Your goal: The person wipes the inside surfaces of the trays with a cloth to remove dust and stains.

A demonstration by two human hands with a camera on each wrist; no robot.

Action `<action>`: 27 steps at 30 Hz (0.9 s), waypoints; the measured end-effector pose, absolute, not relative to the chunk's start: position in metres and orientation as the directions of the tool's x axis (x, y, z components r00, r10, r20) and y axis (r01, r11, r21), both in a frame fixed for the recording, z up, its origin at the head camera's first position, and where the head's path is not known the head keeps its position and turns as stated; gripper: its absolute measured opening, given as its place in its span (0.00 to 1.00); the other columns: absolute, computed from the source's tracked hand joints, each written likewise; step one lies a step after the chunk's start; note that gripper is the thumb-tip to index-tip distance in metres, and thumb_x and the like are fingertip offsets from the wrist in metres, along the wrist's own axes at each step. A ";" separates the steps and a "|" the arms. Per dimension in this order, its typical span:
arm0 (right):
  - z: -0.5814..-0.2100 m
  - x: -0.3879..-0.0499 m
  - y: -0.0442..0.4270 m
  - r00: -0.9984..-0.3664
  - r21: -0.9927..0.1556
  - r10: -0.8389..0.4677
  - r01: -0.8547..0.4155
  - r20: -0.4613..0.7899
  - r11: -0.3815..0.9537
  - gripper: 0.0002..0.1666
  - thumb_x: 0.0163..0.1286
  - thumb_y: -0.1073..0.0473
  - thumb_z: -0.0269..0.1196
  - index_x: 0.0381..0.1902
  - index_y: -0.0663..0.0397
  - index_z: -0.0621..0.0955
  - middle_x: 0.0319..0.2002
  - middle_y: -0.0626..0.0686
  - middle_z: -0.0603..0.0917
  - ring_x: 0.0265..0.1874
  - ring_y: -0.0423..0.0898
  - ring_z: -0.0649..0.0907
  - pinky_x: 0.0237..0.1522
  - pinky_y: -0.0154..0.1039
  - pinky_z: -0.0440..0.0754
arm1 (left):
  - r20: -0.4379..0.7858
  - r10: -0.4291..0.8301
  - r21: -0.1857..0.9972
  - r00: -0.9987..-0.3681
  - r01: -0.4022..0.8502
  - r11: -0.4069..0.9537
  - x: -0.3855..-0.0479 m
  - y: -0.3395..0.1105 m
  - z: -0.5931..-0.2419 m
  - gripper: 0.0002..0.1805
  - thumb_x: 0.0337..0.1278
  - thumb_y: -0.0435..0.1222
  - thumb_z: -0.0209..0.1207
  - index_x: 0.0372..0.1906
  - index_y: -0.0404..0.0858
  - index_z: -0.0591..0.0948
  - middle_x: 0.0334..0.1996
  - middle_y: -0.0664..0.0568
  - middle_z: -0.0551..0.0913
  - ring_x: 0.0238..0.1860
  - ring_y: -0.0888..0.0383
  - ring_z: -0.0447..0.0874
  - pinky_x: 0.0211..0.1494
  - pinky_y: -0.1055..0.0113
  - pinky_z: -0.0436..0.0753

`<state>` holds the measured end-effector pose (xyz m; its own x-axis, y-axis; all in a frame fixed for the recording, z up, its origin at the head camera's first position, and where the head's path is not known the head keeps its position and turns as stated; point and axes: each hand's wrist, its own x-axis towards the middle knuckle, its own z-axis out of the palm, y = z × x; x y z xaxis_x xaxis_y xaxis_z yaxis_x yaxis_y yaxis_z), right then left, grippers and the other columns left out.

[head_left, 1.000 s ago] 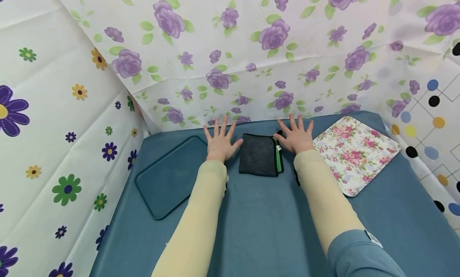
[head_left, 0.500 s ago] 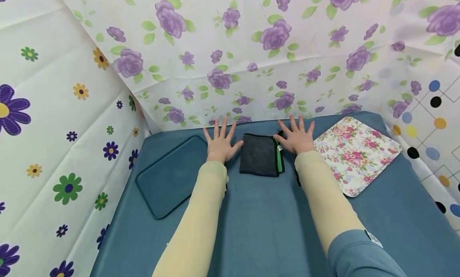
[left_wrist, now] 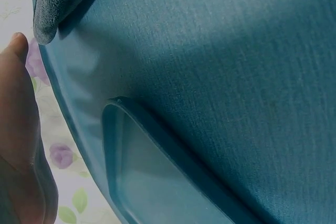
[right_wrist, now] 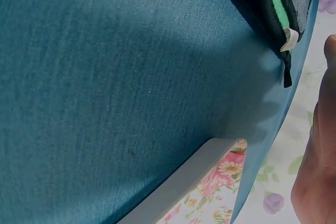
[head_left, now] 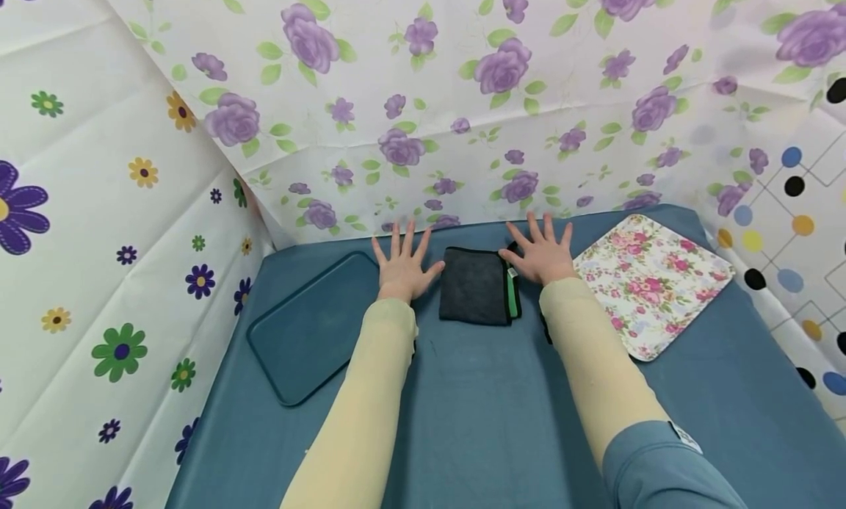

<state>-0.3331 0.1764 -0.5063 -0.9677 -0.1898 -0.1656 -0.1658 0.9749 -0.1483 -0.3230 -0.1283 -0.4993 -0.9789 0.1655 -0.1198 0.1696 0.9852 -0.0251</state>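
Note:
Between my two hands lies a folded dark grey cloth with black edging, a green layer and a small white tag on its right side. My left hand, fingers spread, is just left of the cloth and over the right end of a blue tray. My right hand is spread too, its thumb near the cloth's upper right corner. Both hands hold nothing. In the wrist views, the left hand and right hand appear held above the table, apart from the cloth.
A square board with pink flowers lies right of my right hand, its thick white edge showing in the right wrist view. Blue cloth covers the table. Flower-printed sheets hang behind and left; a dotted sheet hangs on the right.
Both hands keep the same spread pose throughout. Only a slight shift of the head view shows; the cloth, tray and board stay in place.

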 end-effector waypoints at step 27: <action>-0.523 -0.338 0.174 -0.951 -0.151 -0.221 -0.191 -0.216 0.970 0.46 0.84 0.27 0.42 0.89 0.30 0.41 0.87 0.56 0.27 0.82 0.63 0.25 0.72 0.75 0.19 | -0.102 0.271 0.199 -0.957 0.248 0.948 -0.317 -0.122 -0.511 0.45 0.79 0.71 0.34 0.89 0.58 0.40 0.88 0.49 0.27 0.86 0.41 0.20 0.81 0.31 0.28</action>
